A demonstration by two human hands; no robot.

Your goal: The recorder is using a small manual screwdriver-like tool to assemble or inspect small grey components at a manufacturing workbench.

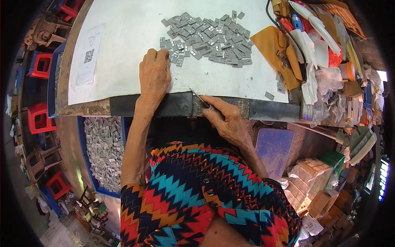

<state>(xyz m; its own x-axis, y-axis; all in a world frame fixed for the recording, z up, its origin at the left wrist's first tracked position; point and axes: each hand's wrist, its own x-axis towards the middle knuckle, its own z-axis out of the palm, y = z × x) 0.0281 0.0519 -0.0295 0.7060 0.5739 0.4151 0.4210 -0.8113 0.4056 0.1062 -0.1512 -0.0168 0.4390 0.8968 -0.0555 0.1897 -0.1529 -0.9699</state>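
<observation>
A pile of small flat grey plastic pieces (210, 37) lies on the white sheet (123, 49) covering the table. At the pile's near left edge is my left hand (154, 78), its fingers curled down next to the nearest pieces. Whatever the fingertips hold, if anything, is hidden beneath them. My right hand (224, 117) is closed around the dark handle of a small knife (197, 95). The knife's thin blade points up and left over the table's front edge, apart from the pile.
Below the table at left stands a blue bin (85, 152) full of similar grey pieces. A brown paper envelope (267, 43), plastic bags (329, 82) and a dark cable crowd the table's right side. A few loose pieces (269, 95) lie near the front right. Red stools (41, 117) stand far left.
</observation>
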